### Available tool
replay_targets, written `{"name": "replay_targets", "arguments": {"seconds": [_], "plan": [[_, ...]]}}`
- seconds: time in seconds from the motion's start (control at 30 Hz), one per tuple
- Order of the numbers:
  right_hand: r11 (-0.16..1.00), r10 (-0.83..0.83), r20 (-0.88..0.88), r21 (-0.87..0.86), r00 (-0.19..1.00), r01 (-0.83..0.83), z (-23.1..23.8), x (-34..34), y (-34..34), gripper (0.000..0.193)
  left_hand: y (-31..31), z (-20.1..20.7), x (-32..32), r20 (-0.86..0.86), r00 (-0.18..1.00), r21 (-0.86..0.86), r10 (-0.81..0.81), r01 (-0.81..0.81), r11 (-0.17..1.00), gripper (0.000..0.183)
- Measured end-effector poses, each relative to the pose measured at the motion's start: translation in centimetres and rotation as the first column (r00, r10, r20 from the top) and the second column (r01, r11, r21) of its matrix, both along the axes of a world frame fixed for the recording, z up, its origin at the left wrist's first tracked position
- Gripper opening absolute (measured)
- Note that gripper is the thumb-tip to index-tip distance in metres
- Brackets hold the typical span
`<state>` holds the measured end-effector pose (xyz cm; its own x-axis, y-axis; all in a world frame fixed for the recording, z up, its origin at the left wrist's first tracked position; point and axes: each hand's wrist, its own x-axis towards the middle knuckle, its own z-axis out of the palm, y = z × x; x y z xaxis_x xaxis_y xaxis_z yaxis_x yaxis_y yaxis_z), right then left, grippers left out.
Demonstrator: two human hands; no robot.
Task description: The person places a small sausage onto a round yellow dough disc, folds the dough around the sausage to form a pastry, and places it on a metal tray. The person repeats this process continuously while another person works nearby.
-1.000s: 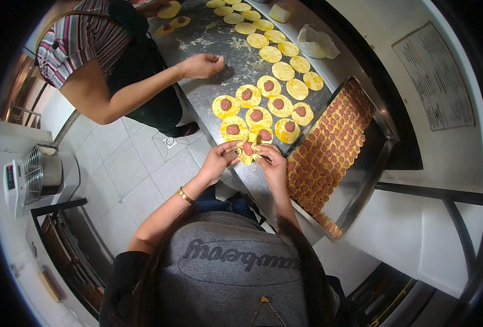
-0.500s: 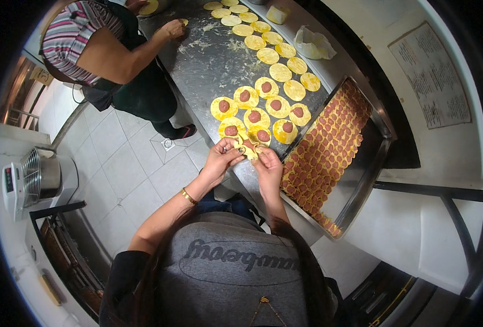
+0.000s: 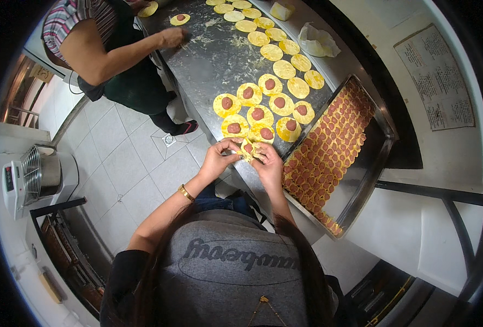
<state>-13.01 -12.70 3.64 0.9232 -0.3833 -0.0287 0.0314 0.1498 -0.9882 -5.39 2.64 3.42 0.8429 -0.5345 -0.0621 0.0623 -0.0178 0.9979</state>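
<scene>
Between my two hands, over the table's near edge, is a small dumpling [image 3: 247,149] of yellow dough, its edge gathered around a pinkish meat filling. My left hand [image 3: 220,158] pinches its left side, and my right hand [image 3: 267,162] pinches its right. Just beyond my fingers lie several flat dough rounds, each with a ball of meat on it, such as the nearest dough round [image 3: 261,133]. To the right of my right hand is a metal tray [image 3: 360,191] with many small meat-filled dumplings [image 3: 328,155] packed in rows.
Farther along the steel table [image 3: 208,65] are plain dough rounds [image 3: 271,52]. A crumpled plastic bag [image 3: 316,40] and a pale yellow block [image 3: 281,11] lie along the wall side. A co-worker [image 3: 97,49] stands at the far left, one hand over the table. A mixer [image 3: 39,177] stands at left.
The dough in my hands has been drawn up into a tighter, cup-like shape around the filling. The co-worker's hand has moved nearer, away from a dough round that now shows meat on it.
</scene>
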Motion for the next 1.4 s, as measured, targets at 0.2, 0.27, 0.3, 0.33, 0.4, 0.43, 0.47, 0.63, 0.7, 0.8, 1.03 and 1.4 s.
{"name": "replay_targets", "arguments": {"seconds": [0.2,0.27,0.3,0.33,0.4,0.43,0.47,0.63,0.7,0.8,1.03,1.4], "plan": [[0.836,0.085,-0.183,-0.522,0.979,-0.170,1.2,0.6,-1.3,0.034,0.5,0.3,-0.4,0.081,0.995,0.208,-0.062,0.044,0.977,0.024],[0.762,0.112,-0.176,-0.617,0.978,-0.198,1.4,0.7,-1.2,0.033,0.4,0.4,-0.6,-0.031,0.998,0.175,-0.047,0.051,0.983,0.028],[0.750,0.130,-0.165,-0.629,0.978,-0.206,1.2,0.6,-1.2,0.033,0.3,-0.1,-0.7,0.003,0.998,0.187,-0.057,0.056,0.981,0.029],[0.737,0.149,-0.155,-0.641,0.977,-0.214,0.9,0.6,-1.1,0.032,0.2,-0.8,-0.9,0.037,0.997,0.200,-0.067,0.058,0.978,0.031],[0.650,0.179,-0.228,-0.703,0.957,-0.289,-0.1,0.5,-1.0,0.034,-0.1,-1.0,-1.1,0.113,0.989,0.269,-0.100,0.067,0.961,0.032],[0.602,0.192,-0.264,-0.729,0.945,-0.326,-0.5,0.3,-1.0,0.035,-0.2,-1.0,-1.2,0.159,0.980,0.324,-0.121,0.065,0.944,0.032],[0.605,0.179,-0.240,-0.738,0.954,-0.299,-0.3,0.2,-0.9,0.034,-0.3,-0.7,-1.1,0.205,0.968,0.377,-0.144,0.058,0.924,0.032],[0.487,0.112,-0.240,-0.833,0.964,-0.264,1.2,-0.9,-0.7,0.032,-0.1,0.0,-1.0,0.164,0.960,0.389,-0.228,0.149,0.909,0.029],[0.536,0.099,-0.276,-0.795,0.956,-0.285,0.8,-1.0,-0.4,0.027,-0.4,-0.5,-1.1,0.157,0.958,0.380,-0.240,0.165,0.910,0.027],[0.562,0.118,-0.282,-0.771,0.952,-0.298,0.3,-0.6,-0.5,0.023,-0.8,-0.8,-0.8,0.159,0.959,0.411,-0.235,0.152,0.899,0.025],[0.521,0.052,-0.341,-0.792,0.939,-0.317,0.6,-0.7,-0.5,0.020,-1.5,-0.1,-0.5,0.215,0.946,0.506,-0.241,0.103,0.856,0.027],[0.530,0.018,-0.276,-0.812,0.961,-0.243,0.2,-0.2,-0.3,0.021,-1.3,-0.4,-0.5,0.185,0.962,0.358,-0.199,0.122,0.926,0.030]]}}
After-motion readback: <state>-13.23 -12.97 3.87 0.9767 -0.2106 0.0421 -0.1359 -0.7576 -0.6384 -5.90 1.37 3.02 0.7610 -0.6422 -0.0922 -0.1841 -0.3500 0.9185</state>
